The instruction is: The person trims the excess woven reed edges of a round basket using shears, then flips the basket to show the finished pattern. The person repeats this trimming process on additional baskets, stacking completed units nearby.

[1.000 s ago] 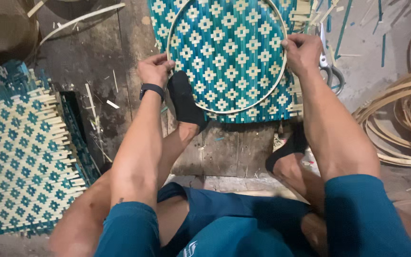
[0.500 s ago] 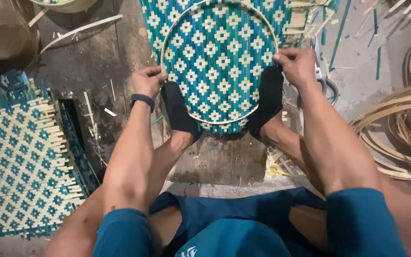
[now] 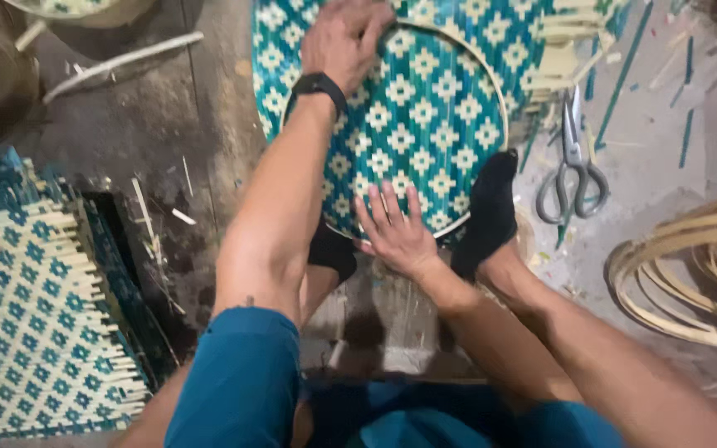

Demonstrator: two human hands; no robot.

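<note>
A teal-and-cream woven mat (image 3: pixel 425 124) is lying on the floor (image 3: pixel 168 141), with a thin round hoop (image 3: pixel 504 124) resting on top of it. The left hand (image 3: pixel 346 37) is pressing the hoop's far edge, fingers curled together over it. The right hand (image 3: pixel 396 232) is lying flat on the mat's near edge, fingers spread apart. Two black-socked feet (image 3: pixel 487 216) are pinning the near rim. Right of the mat, scissors (image 3: pixel 573 170) are lying near loose strips, coiled cane rings (image 3: pixel 690 265) beyond. Left of it, past bare floor, a second woven mat (image 3: pixel 26 315) is lying.
</note>
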